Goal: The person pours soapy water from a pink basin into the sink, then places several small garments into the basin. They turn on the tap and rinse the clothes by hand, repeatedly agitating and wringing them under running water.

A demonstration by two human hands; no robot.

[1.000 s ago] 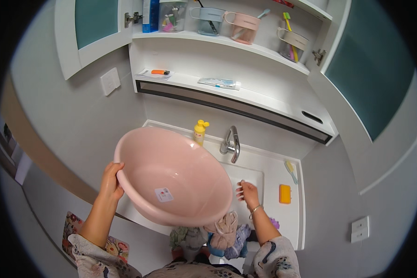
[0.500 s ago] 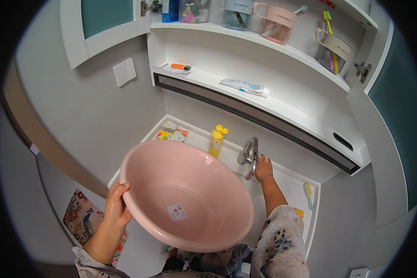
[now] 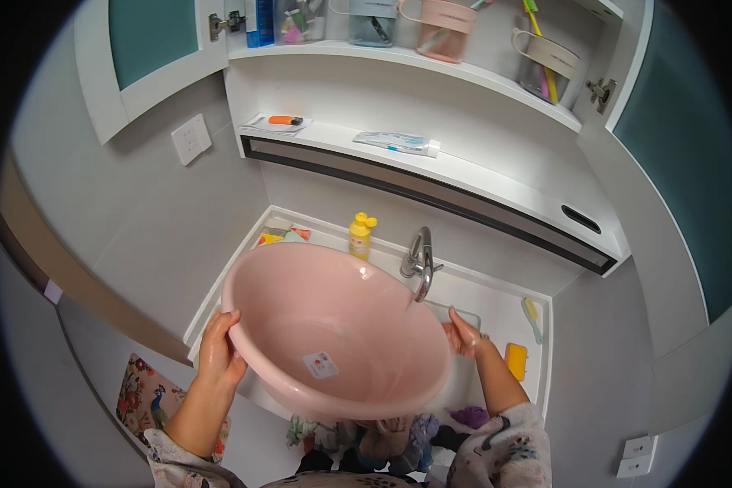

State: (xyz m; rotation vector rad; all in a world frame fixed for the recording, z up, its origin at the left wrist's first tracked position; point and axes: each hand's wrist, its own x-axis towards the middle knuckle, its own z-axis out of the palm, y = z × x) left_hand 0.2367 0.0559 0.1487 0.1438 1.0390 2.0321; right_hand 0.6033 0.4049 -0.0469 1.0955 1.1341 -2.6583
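Observation:
A large pink plastic basin [image 3: 333, 325] with a small sticker inside is held over the white sink counter [image 3: 496, 313]. My left hand [image 3: 220, 350] grips its left rim. My right hand [image 3: 464, 333] holds its right rim, next to the chrome faucet [image 3: 419, 260]. The spout hangs over the basin's right side, and a thin stream of water seems to run from it into the basin. A yellow bottle [image 3: 359, 234] stands behind the basin, at the back of the counter.
An orange sponge [image 3: 516, 360] and a brush [image 3: 532, 315] lie on the counter at right. Above is a shelf with a tube [image 3: 398, 142], and higher shelves hold cups [image 3: 447, 20] and toothbrushes. Coloured cloths [image 3: 382, 435] lie below the basin.
My right hand has left the faucet and come down onto the basin's right rim. The basin now sits under the spout.

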